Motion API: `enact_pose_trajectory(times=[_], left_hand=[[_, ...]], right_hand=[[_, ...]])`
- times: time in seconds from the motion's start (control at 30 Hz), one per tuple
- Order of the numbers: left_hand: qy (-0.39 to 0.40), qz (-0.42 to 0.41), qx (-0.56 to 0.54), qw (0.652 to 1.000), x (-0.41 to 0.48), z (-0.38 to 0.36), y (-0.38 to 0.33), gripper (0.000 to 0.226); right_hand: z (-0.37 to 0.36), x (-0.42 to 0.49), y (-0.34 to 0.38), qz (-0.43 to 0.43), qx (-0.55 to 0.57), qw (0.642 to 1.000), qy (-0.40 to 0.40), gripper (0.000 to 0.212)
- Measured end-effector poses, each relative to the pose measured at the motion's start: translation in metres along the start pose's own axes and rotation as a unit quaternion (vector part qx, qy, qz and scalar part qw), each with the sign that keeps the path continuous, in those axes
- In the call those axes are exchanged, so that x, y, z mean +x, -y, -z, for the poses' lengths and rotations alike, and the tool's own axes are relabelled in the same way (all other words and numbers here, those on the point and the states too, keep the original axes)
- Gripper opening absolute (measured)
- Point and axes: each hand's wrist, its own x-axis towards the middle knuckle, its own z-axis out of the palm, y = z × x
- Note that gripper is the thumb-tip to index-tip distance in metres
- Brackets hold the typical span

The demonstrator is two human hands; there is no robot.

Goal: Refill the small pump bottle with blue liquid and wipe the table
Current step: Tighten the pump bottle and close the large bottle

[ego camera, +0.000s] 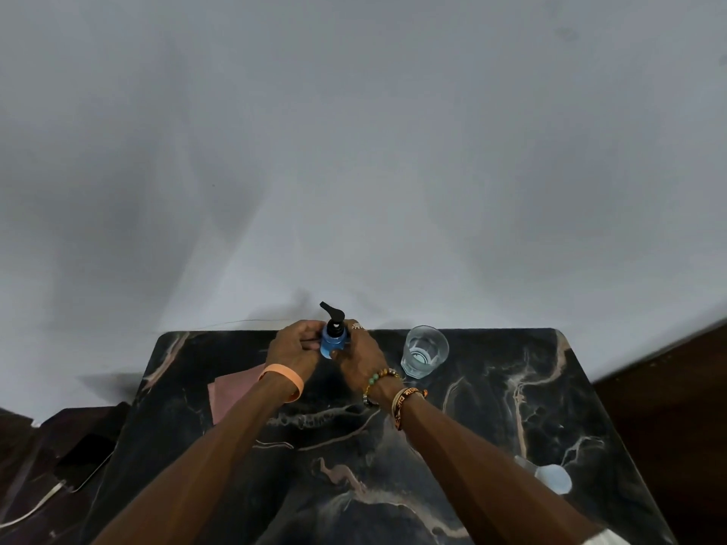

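A: Quick, what's nearest, working out from the pump bottle (334, 342)?
B: Closest to the camera, well to the bottle's near-R: a pale blue-white thing (554, 478) on the dark marbled table (393, 466). Can't tell what it is.
A: And off to the L?
B: Well near-L of the bottle, off the table on a lower dark surface: a phone (84, 462), screen dark, w/ a white cable (31, 511) running from it further near-L.
A: Cloth?
B: Pink cloth (232, 391) lies flat on the tabletop, near-L of the bottle. The L forearm crosses over part of it.
A: Hands?
B: Both grasp the bottle. L hand (295, 348) has its fingers curled round the bottle's L side, orange wristband (284, 381) on that wrist. R hand (360, 357) grips from the R & near side, w/ a beaded bracelet (379, 377) + thread bands on the wrist and a ring (357, 325) on one finger.
A: Bottle itself?
B: Small, blue, upright btwn the two hands, by the table's far edge, approx mid-width. Black pump head (332, 310) sits on top, nozzle pointing far-L. Can't tell if the base touches the table, since the hands hide it.
A: Beyond that?
B: Clear glass (425, 350) near the bottle's R, upright, a little pale liquid in the btm, apart from the R hand. Behind the bottle, a plain grey-white wall (354, 151).
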Motion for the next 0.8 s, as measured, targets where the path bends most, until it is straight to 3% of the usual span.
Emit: enact_pose_trajectory(times=[0.37,0.8], left_hand=[[0.043,-0.002,0.022,0.999,0.014,-0.005,0.007,0.043],[0.027,0.019,-0.003,0.999,0.025,-0.011,0.023,0.049]], right_hand=[[-0.011,0.015,-0.013,-0.021,-0.008,1.000,-0.014,0.046],[-0.021,0.033,-0.022,-0.030,-0.013,0.999,0.000,0.042]])
